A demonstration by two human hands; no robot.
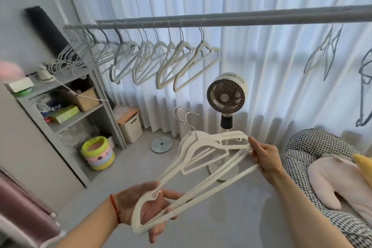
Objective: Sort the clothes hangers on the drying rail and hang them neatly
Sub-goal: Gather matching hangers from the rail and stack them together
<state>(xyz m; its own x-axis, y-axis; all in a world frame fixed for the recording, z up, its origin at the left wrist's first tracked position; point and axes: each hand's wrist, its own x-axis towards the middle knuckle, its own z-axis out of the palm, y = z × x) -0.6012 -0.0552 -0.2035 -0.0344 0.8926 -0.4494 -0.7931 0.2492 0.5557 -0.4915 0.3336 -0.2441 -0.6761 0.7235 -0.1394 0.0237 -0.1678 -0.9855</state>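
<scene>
Hangers: white bundle [203, 153] held level, hooks aligned.
Left hand [149, 205]: grasps one end.
Right hand [265, 157]: pinches the other.
Advice: lift toward rail [261, 19], hook singly.

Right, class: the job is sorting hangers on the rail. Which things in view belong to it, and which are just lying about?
Part of the job:
- white hangers held in both hands
- left hand and right hand
- drying rail
- hangers already hung

Lying about:
- standing fan
- shelf unit with boxes
- lidded bin
- checked cushion
</scene>
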